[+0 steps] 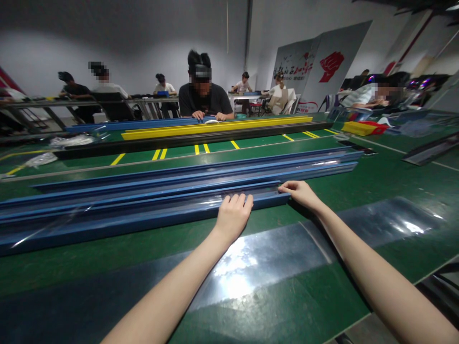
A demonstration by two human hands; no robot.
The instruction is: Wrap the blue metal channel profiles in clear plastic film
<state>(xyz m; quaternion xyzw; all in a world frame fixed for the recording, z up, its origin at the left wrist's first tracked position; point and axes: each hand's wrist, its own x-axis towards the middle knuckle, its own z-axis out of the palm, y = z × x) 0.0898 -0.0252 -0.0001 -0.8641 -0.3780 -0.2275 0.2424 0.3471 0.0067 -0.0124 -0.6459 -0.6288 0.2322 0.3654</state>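
A long blue channel (pixel 143 220) lies nearest on the green table, with clear film inside it. My left hand (pixel 234 215) rests over its near edge, close to the right end, fingers slightly apart and pointing into the channel. At the channel's right end is my right hand (pixel 296 192), its thumb and fingers pinched together at the end; whatever is between them is too small to tell. Directly in front of me, a clear plastic sheet (pixel 287 253) lies flat under my forearms. More blue channels (pixel 311 165) lie just beyond the nearest one.
Farther back are a black strip (pixel 143 144), a yellow strip (pixel 215 126) and a person (pixel 204 95) with both hands on another blue strip. Crumpled film (pixel 71 140) sits at left. A yellow tray (pixel 358 127) and a phone-like object (pixel 358 147) are at right.
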